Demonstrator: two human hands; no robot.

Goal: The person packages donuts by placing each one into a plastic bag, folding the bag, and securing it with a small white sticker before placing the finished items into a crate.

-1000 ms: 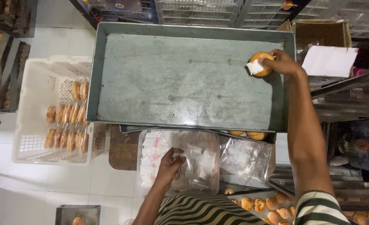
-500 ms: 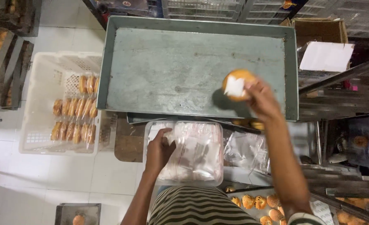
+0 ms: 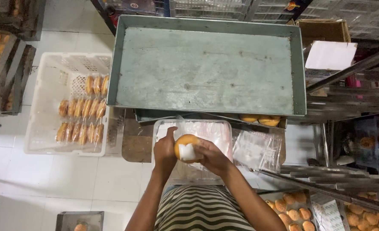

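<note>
Right hand (image 3: pixel 210 156) fingers curl around the round orange bun (image 3: pixel 185 147) at lower centre frame, left hand (image 3: pixel 164 149) pressed against its left side with thumb raised, both directly over the clear plastic bag stack (image 3: pixel 215 130).

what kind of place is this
Probably a small bakery's packing area: a big metal baking tray, a white plastic crate of bagged buns, and the right hand holding a bun over clear plastic bags.
</note>
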